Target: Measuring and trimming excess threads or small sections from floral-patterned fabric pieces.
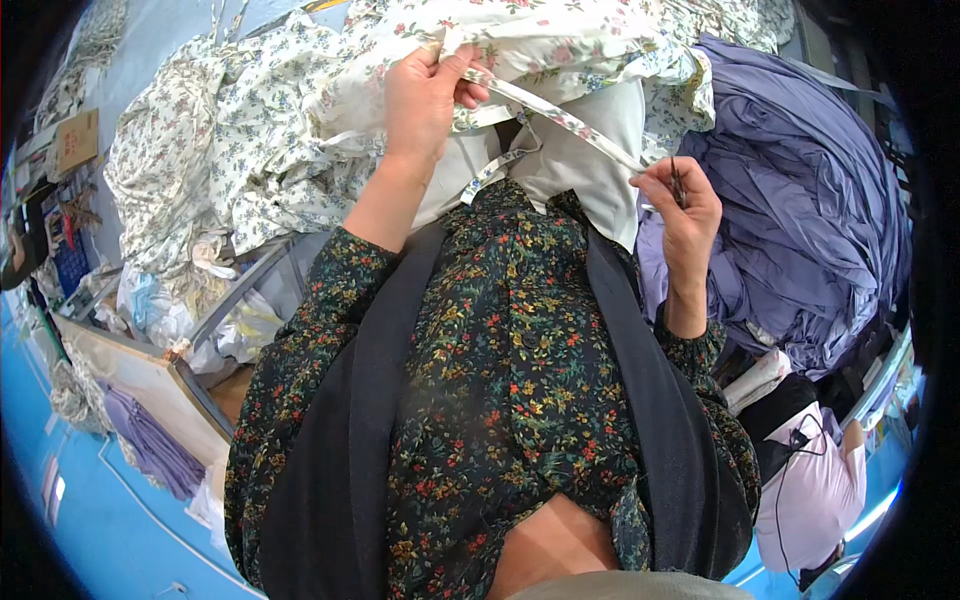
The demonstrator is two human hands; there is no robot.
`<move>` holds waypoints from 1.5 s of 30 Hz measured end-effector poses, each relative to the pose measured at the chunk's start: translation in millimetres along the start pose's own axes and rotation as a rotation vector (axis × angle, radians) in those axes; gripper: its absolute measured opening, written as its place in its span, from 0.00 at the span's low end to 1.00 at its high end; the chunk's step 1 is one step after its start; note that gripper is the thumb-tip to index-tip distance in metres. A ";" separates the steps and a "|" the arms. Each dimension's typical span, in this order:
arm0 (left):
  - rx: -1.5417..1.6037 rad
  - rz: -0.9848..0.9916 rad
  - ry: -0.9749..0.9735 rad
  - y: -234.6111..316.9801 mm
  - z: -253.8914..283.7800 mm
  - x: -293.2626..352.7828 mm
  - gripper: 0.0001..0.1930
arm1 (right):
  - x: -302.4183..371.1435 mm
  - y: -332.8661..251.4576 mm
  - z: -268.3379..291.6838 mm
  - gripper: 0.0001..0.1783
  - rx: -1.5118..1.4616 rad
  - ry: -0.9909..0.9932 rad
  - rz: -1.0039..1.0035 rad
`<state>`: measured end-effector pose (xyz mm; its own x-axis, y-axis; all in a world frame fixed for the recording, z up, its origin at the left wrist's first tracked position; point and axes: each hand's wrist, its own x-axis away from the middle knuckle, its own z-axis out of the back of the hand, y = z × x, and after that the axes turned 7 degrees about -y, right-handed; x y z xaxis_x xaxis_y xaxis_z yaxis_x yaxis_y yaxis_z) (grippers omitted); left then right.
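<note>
A narrow white floral fabric strip [560,118] stretches taut between my two hands. My left hand [425,105] pinches its upper end, beside a large white floral cloth [570,50]. Down to the right, my right hand [685,215] grips the other end between thumb and fingers. A small dark metal tool [678,185], which looks like thread snips, is tucked in that same hand; its lower part is hidden by the fingers. Below the strip, a second thin floral tie [495,170] hangs over plain white cloth [590,150] on my lap.
White floral cloth [190,150] is heaped at the left, and a big pile of purple-grey cloth [800,200] at the right. A bin with plastic bags [250,325] stands at my left. Behind on the right is another person in pink [815,500].
</note>
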<state>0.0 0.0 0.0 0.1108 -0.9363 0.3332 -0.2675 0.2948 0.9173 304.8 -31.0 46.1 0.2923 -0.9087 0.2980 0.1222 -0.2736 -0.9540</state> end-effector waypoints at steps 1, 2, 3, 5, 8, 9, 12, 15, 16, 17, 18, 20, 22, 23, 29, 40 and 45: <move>0.011 0.008 -0.003 3.2 -1.2 0.8 0.16 | 3.9 0.6 3.5 0.06 -0.029 0.007 -0.004; 0.022 0.015 -0.005 5.5 -2.2 2.1 0.16 | 7.4 1.4 6.1 0.06 -0.057 0.014 -0.007; 0.022 0.012 -0.009 6.0 -3.3 1.2 0.16 | 7.6 4.3 8.4 0.06 -0.057 0.017 -0.003; 0.033 0.034 -0.031 6.4 -5.5 -0.1 0.17 | 7.1 9.3 11.5 0.06 -0.082 0.025 -0.031; 0.050 0.035 -0.035 6.4 -4.5 0.8 0.17 | 4.8 8.8 12.4 0.06 -0.079 -0.006 -0.112; 0.050 0.034 -0.032 6.0 -4.4 0.7 0.17 | 4.5 9.3 13.0 0.06 -0.079 -0.009 -0.112; 0.057 0.057 -0.047 6.3 -3.7 1.6 0.17 | 2.0 13.3 16.1 0.06 -0.139 -0.029 -0.166; 0.044 0.083 -0.033 11.1 -3.7 8.4 0.16 | -6.0 12.8 11.4 0.07 0.015 -0.130 -0.263; -0.067 0.112 -0.051 18.8 -1.7 14.1 0.16 | -11.6 2.7 -4.9 0.08 0.240 -0.091 -0.138; -0.182 0.139 -0.061 25.5 1.3 22.4 0.16 | -17.5 -2.8 -22.2 0.09 0.458 -0.057 -0.007; -0.180 0.138 -0.068 28.6 0.9 30.1 0.16 | -21.6 1.6 -34.2 0.10 0.394 -0.070 0.007; -0.457 0.169 -0.101 34.0 0.9 46.2 0.18 | -31.9 13.4 -63.8 0.10 0.333 -0.100 -0.015; -0.515 0.173 -0.153 23.3 -2.7 55.9 0.18 | -47.4 31.0 -80.7 0.10 0.282 -0.136 -0.034; -0.576 0.180 -0.213 16.9 -6.8 58.6 0.19 | -57.4 43.4 -85.4 0.10 0.188 -0.153 -0.100; -1.122 0.005 -0.294 -11.6 -17.8 79.1 0.12 | -53.3 18.1 -104.0 0.10 -0.641 -0.254 -0.397; -1.156 -0.563 0.108 44.3 109.5 56.3 0.19 | -31.2 -47.4 -87.0 0.09 -0.529 -0.028 -0.085; -1.424 -0.321 -0.268 2.7 177.7 14.9 0.20 | -50.3 -97.5 12.4 0.09 0.066 -0.062 0.775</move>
<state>-169.2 -47.1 -31.3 -0.2355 -0.9558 0.1762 0.8912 -0.1401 0.4314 289.9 45.3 124.5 0.3699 -0.8132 -0.4494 -0.0829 0.4529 -0.8877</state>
